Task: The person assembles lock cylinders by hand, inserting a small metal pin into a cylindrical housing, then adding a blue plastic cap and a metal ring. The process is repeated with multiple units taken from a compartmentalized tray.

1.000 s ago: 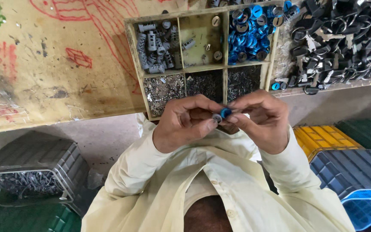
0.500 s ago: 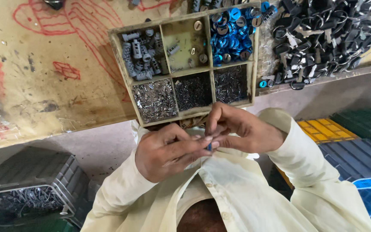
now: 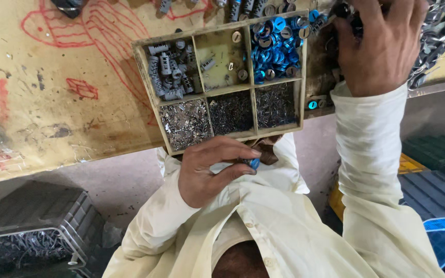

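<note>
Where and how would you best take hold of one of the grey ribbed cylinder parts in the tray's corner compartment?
Probably across the ribbed sides of a top-lying grey ribbed cylinder, coming from above with two fingertips. They lie piled in the sorting tray, walled on every side, so only the top is open. The left hand pinches a small blue part; the right hand is on the black parts.

Single head cam, steep downward, close over workbench (image 3: 52,103) edge.
</note>
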